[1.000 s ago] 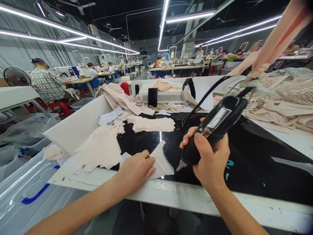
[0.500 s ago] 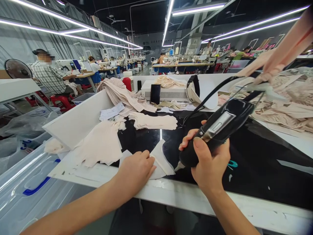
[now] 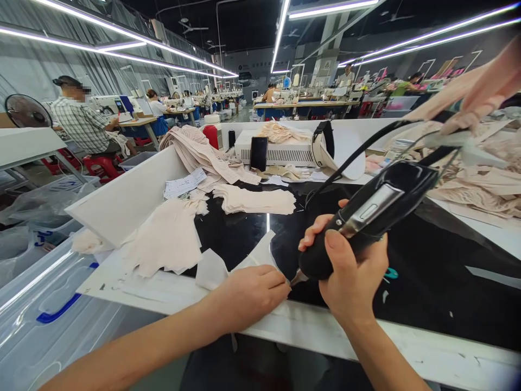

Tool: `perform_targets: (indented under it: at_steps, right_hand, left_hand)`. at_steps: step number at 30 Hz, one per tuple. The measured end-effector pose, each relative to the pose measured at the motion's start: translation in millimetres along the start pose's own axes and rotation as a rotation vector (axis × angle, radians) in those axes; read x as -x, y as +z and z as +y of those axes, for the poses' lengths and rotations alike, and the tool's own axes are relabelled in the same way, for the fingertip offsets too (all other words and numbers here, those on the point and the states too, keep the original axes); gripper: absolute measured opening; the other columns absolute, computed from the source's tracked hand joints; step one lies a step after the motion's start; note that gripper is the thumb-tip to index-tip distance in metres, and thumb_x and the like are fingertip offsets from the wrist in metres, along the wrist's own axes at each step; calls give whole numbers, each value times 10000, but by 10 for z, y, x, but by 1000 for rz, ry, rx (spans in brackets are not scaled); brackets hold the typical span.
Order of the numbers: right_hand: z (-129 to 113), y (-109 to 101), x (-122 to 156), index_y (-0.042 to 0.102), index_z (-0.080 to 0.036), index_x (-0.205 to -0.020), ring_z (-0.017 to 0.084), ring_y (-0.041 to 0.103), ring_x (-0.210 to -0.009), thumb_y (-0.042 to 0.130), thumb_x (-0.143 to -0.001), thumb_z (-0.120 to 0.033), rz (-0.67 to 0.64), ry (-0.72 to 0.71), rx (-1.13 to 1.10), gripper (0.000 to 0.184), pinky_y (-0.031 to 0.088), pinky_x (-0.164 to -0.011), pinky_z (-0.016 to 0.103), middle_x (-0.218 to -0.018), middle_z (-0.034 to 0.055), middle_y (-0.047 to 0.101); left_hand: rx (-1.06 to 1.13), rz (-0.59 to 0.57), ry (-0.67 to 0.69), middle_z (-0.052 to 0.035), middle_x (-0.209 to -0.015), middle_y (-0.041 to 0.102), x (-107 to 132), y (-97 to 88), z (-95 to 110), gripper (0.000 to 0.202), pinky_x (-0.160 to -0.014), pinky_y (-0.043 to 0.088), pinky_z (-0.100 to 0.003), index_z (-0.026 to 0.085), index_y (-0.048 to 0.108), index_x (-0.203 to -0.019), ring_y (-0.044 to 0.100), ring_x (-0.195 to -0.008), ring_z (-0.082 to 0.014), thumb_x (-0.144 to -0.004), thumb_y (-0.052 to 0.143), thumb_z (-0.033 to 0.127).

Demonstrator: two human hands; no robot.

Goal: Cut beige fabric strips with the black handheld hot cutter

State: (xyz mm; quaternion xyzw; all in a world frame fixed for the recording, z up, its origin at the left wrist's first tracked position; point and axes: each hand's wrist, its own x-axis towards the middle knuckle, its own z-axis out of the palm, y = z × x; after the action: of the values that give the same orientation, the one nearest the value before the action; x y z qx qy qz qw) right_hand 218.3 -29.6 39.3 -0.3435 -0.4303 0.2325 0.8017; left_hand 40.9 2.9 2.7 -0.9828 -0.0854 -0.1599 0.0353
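My right hand (image 3: 350,274) grips a black handheld cutting tool (image 3: 366,217) with a silver plate and a black cord; its metal tip (image 3: 298,278) points down-left at the black table top (image 3: 427,271). My left hand (image 3: 252,293) lies on a white fabric piece (image 3: 256,255) near the table's front edge, fingers curled and pressed together right beside the tool tip. A loose white scrap (image 3: 209,270) lies just to the left of that hand.
Beige fabric pieces (image 3: 169,239) and a stack (image 3: 254,200) lie left and behind. A white box (image 3: 280,153) with a phone (image 3: 259,153) stands at the back, beige lace (image 3: 480,184) at right. A clear bin (image 3: 44,304) sits lower left. People sit at sewing tables behind.
My left hand has slid right along the white piece to meet the tool tip, uncovering a white scrap on its left. The right hand and tool have barely moved.
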Motion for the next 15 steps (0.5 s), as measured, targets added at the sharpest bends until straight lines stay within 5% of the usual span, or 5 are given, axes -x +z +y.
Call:
perform_targets:
  at_steps: [15]
  right_hand:
    - [-41,14,2,652,-297,-1260,171,648,-662,891,-901,-406,18,-14,21,445,564,-610,329,-864,-44,705]
  left_hand:
    - [11,65,-93,-90,-1122,728,137,10,-24,196,-966,623,-340,142,666,-1254,714,-1083,-220,-1141,520,206]
